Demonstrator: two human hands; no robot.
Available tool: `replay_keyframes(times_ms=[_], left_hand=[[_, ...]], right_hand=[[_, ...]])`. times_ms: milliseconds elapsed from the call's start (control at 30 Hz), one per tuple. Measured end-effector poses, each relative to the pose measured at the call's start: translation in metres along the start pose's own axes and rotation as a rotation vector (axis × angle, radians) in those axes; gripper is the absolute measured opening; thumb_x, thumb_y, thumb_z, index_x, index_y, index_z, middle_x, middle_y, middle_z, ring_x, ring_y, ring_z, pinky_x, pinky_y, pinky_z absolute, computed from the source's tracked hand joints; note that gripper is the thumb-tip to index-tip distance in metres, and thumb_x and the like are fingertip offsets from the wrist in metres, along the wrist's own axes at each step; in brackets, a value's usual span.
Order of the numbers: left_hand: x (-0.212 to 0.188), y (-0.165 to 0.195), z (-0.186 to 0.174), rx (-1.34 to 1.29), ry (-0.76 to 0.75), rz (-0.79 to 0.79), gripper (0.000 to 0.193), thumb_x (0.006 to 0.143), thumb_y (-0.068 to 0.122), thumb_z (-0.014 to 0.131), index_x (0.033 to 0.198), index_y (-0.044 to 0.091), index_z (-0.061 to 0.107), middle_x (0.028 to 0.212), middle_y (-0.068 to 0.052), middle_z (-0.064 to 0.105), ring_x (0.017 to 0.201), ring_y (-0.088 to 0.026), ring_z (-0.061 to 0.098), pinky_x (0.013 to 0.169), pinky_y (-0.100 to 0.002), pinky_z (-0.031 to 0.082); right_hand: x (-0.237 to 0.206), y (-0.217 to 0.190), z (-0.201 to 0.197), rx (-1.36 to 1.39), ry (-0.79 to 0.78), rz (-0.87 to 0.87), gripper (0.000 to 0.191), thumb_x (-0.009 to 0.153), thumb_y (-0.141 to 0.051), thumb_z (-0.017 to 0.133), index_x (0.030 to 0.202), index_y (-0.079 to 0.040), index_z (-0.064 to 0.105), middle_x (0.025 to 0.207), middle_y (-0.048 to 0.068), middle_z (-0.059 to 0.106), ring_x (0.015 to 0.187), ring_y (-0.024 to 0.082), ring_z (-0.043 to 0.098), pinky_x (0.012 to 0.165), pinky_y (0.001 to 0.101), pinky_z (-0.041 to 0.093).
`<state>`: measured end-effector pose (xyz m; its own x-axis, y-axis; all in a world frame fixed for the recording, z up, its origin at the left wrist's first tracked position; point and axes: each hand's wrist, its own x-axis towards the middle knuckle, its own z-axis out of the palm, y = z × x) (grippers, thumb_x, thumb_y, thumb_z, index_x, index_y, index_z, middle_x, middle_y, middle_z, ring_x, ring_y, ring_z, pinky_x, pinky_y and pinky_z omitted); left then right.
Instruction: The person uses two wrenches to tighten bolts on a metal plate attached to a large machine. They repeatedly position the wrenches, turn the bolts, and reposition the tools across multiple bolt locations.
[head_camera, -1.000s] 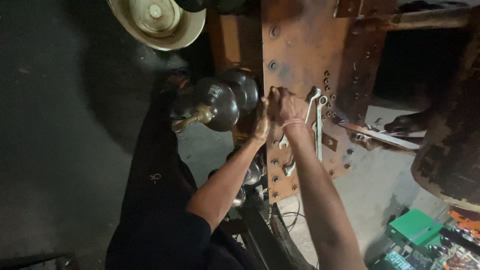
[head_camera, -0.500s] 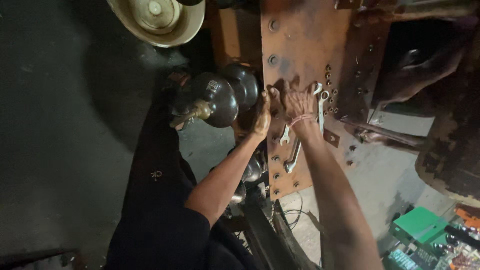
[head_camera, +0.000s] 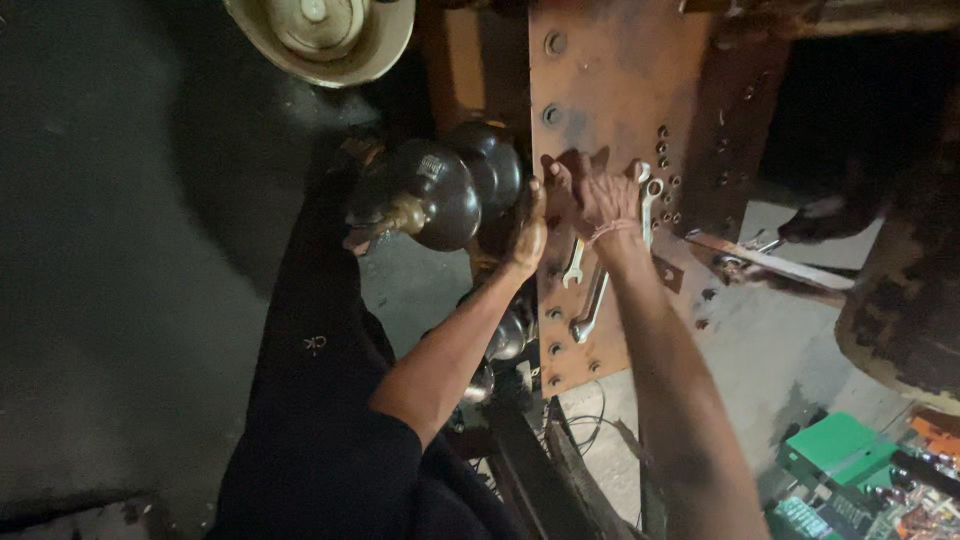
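Pressed flat against the rusty steel plate (head_camera: 600, 90), the right hand (head_camera: 598, 198) has its fingers spread over the metal near a cluster of small bolt holes — nothing is clamped in it that I can see, though the palm side is turned away from view. Just beside its wrist hangs a ring spanner (head_camera: 648, 205), upright against the plate, and lower down two more spanners (head_camera: 588, 300) lie on the same face, within easy reach of that arm.

The left hand (head_camera: 527, 232) curls round the plate's near edge, fingers wrapped behind it; whether they grip something on the far side cannot be told. That hold looks like bracing — steadying either the plate or the person's own reach.

Left of that hand sit two dark, rounded domed parts (head_camera: 445, 190) with a brass-coloured fitting, close to the plate's edge; how they are mounted is lost in shadow. A pale bowl-shaped dish (head_camera: 320, 35) is cut off at the top of the view.

To the right a flat metal strip (head_camera: 770, 262) pokes out from the dark, and a green box (head_camera: 838, 447) sits low on the pale floor beside a cut-off clutter of packets.
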<state>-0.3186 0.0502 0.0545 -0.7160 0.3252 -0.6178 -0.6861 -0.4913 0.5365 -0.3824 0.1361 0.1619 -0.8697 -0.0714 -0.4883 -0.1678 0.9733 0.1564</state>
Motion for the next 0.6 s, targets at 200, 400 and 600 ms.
replay_keyframes(times_ms=[200,400,600], left_hand=[[0.002,0.0,-0.001,0.007,0.001,0.052,0.084,0.105,0.063,0.031,0.157,-0.003,0.034,0.167,-0.018,0.031,0.155,-0.027,0.027,0.126,-0.037,0.021],[0.003,-0.001,0.003,0.017,0.041,0.078,0.078,0.107,0.057,0.034,0.156,-0.004,0.034,0.166,-0.019,0.033,0.154,-0.028,0.03,0.126,-0.036,0.022],[-0.001,0.005,0.001,0.043,-0.035,0.082,0.08,0.106,0.059,0.034,0.153,-0.006,0.043,0.162,-0.022,0.042,0.151,-0.029,0.036,0.123,-0.037,0.026]], right_hand=[[0.004,-0.013,0.003,-0.028,-0.291,0.182,0.042,0.111,-0.029,0.038,0.147,-0.011,0.048,0.115,0.025,0.074,0.099,0.038,0.071,0.125,0.0581,0.024],[0.0,-0.004,0.012,-0.057,0.001,0.048,0.043,0.11,-0.028,0.041,0.149,-0.01,0.048,0.114,0.025,0.073,0.097,0.037,0.07,0.12,0.0582,0.029],[-0.003,-0.012,0.002,-0.006,-0.222,0.163,0.044,0.11,-0.028,0.045,0.15,-0.01,0.047,0.114,0.026,0.072,0.094,0.036,0.069,0.115,0.0582,0.034]])
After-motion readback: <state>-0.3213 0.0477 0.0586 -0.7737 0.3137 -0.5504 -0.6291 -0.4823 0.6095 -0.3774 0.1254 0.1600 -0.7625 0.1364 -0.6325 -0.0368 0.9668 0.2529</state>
